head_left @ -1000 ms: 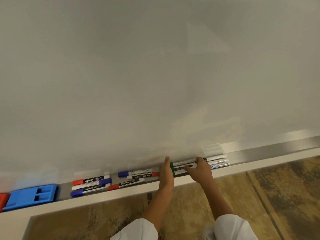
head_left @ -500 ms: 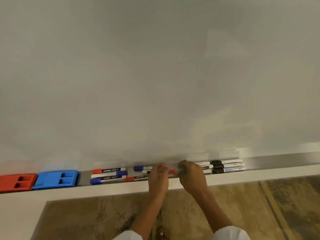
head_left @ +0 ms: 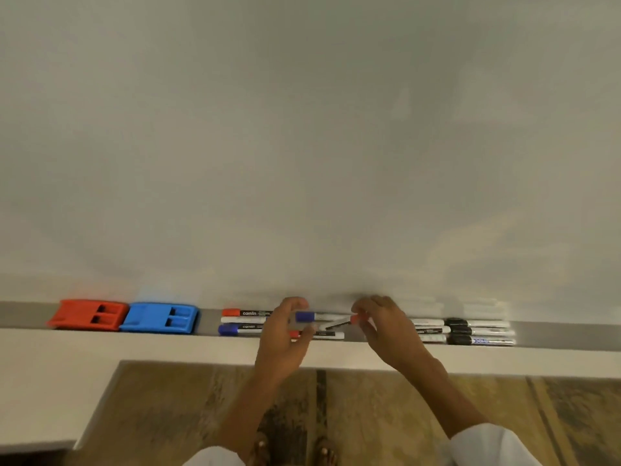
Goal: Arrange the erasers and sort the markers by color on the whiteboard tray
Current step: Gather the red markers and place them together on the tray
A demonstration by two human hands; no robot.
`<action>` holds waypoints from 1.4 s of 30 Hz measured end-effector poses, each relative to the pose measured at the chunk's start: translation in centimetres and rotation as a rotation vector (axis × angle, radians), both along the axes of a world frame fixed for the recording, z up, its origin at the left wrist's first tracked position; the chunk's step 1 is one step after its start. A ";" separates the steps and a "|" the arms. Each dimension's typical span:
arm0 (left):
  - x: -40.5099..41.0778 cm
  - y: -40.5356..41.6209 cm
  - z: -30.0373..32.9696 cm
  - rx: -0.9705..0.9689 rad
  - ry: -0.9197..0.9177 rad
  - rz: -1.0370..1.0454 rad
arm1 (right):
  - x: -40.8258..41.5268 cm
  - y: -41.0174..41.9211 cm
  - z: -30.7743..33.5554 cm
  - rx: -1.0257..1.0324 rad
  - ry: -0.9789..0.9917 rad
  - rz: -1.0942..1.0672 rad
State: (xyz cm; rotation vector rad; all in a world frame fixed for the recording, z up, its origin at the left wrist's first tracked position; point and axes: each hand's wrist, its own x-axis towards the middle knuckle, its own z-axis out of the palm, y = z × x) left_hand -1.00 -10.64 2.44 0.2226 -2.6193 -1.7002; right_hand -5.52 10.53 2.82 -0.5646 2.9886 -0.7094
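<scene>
A red eraser point(head_left: 88, 314) and a blue eraser point(head_left: 160, 317) lie side by side at the left of the metal tray point(head_left: 564, 334). Right of them lie a red-capped marker point(head_left: 247, 312), a white one and a blue-capped marker point(head_left: 240, 328). My left hand point(head_left: 285, 334) grips a blue-capped marker point(head_left: 311, 317) over the tray's middle. My right hand point(head_left: 391, 326) pinches the red cap end of a tilted marker point(head_left: 339, 322). Another marker point(head_left: 324, 335) lies under them. Three black-capped markers point(head_left: 470, 331) are stacked on the right.
The whiteboard point(head_left: 302, 146) fills the upper view. A white ledge point(head_left: 134, 348) runs below the tray. Patterned brown floor point(head_left: 386, 418) and my sandalled feet show at the bottom, with white sleeves at the frame's edge.
The view has shifted left, bringing the red eraser fully in. Both hands left the green and black markers and moved left; they now hold a blue-capped and a red-capped marker.
</scene>
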 end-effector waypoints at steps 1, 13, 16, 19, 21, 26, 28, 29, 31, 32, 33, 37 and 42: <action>-0.1 0.1 0.3 -0.062 0.014 -0.090 | 0.2 -0.7 1.3 -0.087 0.032 0.018; 2.0 -6.2 -1.5 1.046 -0.098 0.522 | 2.6 -7.4 -3.0 -0.077 -0.066 -0.001; 3.5 -7.9 -3.2 1.290 -0.200 0.569 | 3.0 -7.2 -7.5 0.314 -0.123 0.115; 4.4 -7.5 -4.4 1.400 -0.296 0.598 | 1.9 -6.9 -8.5 0.404 -0.085 0.086; 4.8 -7.0 -4.7 1.403 -0.359 0.604 | 1.3 -6.3 -8.1 0.460 -0.085 0.084; 4.7 -5.8 -4.9 1.333 -0.414 0.515 | 2.7 -7.8 -4.7 -0.066 -0.148 -0.059; 4.6 -5.6 -4.9 1.292 -0.394 0.422 | 4.2 -10.5 -3.1 -0.239 -0.212 -0.030; 4.6 -5.7 -4.7 1.271 -0.373 0.367 | 4.8 -12.0 -2.5 -0.280 -0.238 0.027; 4.5 -6.2 -4.6 1.260 -0.330 0.339 | 5.2 -14.5 -1.8 -0.353 -0.273 0.128; 4.4 -6.6 -4.8 1.262 -0.312 0.366 | 4.9 -15.3 -1.6 -0.389 -0.282 0.136; 4.2 -7.2 -5.0 1.262 -0.290 0.415 | 4.4 -15.9 -1.6 -0.423 -0.274 0.108; 3.5 -10.4 -6.2 1.248 -0.238 0.645 | 1.6 -16.1 -3.2 -0.471 -0.233 -0.273; 1.5 -13.1 -5.9 1.156 -0.242 0.712 | 0.2 -16.9 -5.8 -0.412 -0.419 -0.503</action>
